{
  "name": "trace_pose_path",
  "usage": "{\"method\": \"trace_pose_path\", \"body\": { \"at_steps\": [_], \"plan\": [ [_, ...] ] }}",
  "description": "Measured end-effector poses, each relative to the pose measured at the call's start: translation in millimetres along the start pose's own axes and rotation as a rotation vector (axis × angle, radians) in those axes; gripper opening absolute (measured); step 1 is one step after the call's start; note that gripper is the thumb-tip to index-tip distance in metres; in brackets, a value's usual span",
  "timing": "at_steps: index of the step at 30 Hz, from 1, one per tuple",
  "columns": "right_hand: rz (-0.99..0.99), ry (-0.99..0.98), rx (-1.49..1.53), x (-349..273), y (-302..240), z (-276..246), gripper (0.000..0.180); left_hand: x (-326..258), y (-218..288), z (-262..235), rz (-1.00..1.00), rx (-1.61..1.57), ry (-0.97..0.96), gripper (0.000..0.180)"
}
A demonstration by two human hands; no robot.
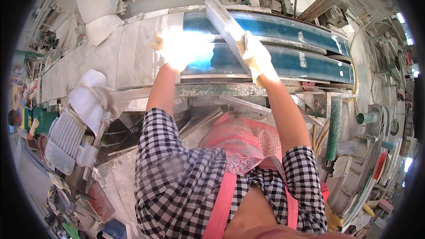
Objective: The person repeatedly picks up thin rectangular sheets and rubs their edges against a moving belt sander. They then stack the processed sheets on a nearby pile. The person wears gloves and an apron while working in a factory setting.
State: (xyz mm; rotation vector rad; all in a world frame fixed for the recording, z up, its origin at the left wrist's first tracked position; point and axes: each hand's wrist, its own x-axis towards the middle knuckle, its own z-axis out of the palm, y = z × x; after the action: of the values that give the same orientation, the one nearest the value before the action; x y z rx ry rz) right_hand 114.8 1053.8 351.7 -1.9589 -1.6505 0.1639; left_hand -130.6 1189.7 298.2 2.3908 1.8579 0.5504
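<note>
A long, pale, straight-edged bar [228,28] lies slantwise over two blue-green conveyor belts [292,59]. My right hand [253,55], in a cream glove, grips the bar's right edge near its closer end. My left hand [172,57], gloved too, is over the left end of the belts, beside the pale flat slabs [126,51]. Strong white glare covers most of that hand. One fingertip shows at its left, but the other fingers and anything under them are hidden.
A dusty metal rail [212,89] runs along the near side of the belts. At left stands a finned grey motor [66,137], with white wrapping [90,99] above it. A green roller [334,128] hangs at right. Machine frames and cables surround the belts.
</note>
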Motion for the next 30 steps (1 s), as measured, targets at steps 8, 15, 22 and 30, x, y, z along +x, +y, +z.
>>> {"method": "trace_pose_path", "body": {
  "at_steps": [8,15,22,30],
  "plan": [
    [-0.033,-0.063,0.010,-1,23,7,0.043,40,-43,62,-0.146,0.212,-0.217,0.017],
    [-0.002,-0.082,0.087,-1,18,-5,0.027,56,-37,-30,0.017,0.072,-0.329,0.017],
    [0.028,-0.134,0.300,9,16,-17,0.041,-5,42,-31,-0.111,-1.432,-0.366,0.023],
    [0.026,-0.074,0.002,-4,2,-25,0.060,-12,68,-3,-0.094,-1.510,-0.389,0.031]
  ]
}}
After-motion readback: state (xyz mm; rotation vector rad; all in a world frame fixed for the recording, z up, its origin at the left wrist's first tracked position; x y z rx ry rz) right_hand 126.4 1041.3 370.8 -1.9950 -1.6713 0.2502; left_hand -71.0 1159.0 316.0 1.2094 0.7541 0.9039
